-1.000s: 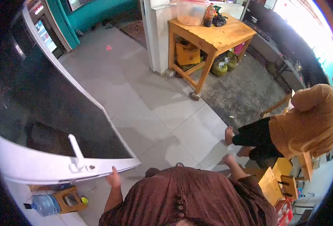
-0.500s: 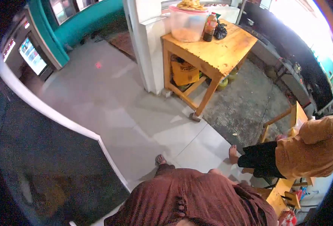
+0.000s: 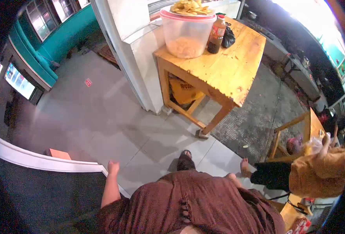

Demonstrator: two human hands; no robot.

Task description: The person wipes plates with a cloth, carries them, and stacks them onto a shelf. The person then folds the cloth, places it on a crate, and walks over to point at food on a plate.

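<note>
My left hand [image 3: 113, 167] hangs in front of me, beside the white-framed edge of the dark door [image 3: 43, 159]. Its fingers are curled in and nothing shows in them. Only a little of my right hand [image 3: 231, 178] appears past my brown clothing; its fingers are hidden. Ahead stands a wooden table [image 3: 227, 62], nearest to neither hand by touch. On it are a clear tub [image 3: 186, 37] with a pink lid and food inside, a plate of yellow chips [image 3: 190, 7] on the lid, a bottle of dark liquid [image 3: 216, 34] and a black bag [image 3: 228, 38].
At the right a person in a brown top [image 3: 320, 171] bends by another wooden table [image 3: 314, 126], a hand near a plastic bag. A white pillar [image 3: 141, 58] adjoins the table. Beneath that table sits a yellow bag [image 3: 184, 91]. A lit display fridge [image 3: 20, 81] is at far left.
My left hand has let go of the door's edge. I have moved forward, so the table and tub look larger and nearer. The person at the right now sits lower in view.
</note>
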